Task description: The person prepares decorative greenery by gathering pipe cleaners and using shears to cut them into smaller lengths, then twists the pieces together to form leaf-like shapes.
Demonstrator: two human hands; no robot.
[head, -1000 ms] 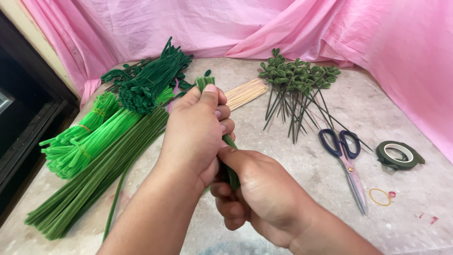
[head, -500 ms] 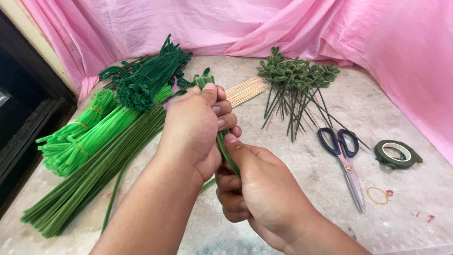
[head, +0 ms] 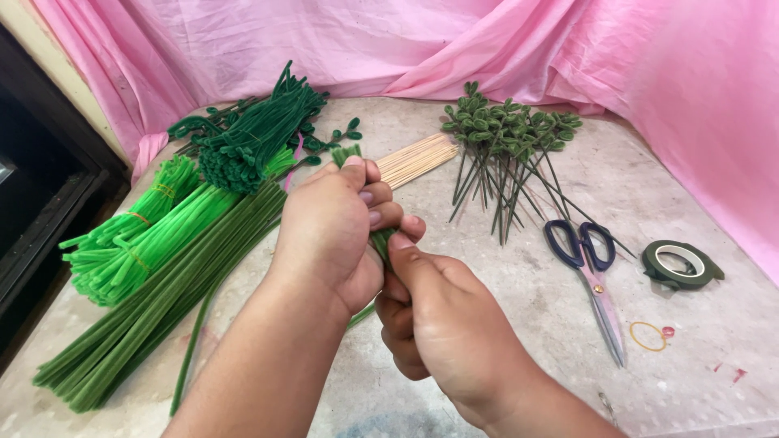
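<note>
Right now both hands meet above the middle of the table (head: pixel 535 341), working one small bundle of green pipe cleaners (head: pixel 380 240). The left hand (head: pixel 329 231) sits on top, its grip clenched around the upper part of the bundle, thumb and fingers curled tight; a bright green tip pokes out above its fingertips. The right hand (head: pixel 442 320) is just below and touching the left, its grip closed on the lower part of the same bundle, thumb pressed up along the stems. A bit of green stem shows under the left palm, slanting down toward the table.

Taking the bundle as the landmark: to its left lie long dark green stems (head: pixel 154 308) stretched across the table, with bright green pipe cleaner bundles (head: pixel 138 239) beside them, tied with bands. Up and to the left of the bundle rests a dark green pipe cleaner bunch (head: pixel 256 138). Just behind the bundle, a stack of pale wooden skewers (head: pixel 418 158) peeks out past the left hand's fingers. To the right and farther back sits a cluster of finished leaf-topped wire stems (head: pixel 507 134). Right of the bundle lie blue-handled scissors (head: pixel 592 272), blades shut, and beyond them a roll of green floral tape (head: pixel 680 264). Near the scissor tips lies a yellow rubber band (head: pixel 647 335). Pink cloth (head: pixel 568 49) drapes behind everything.
</note>
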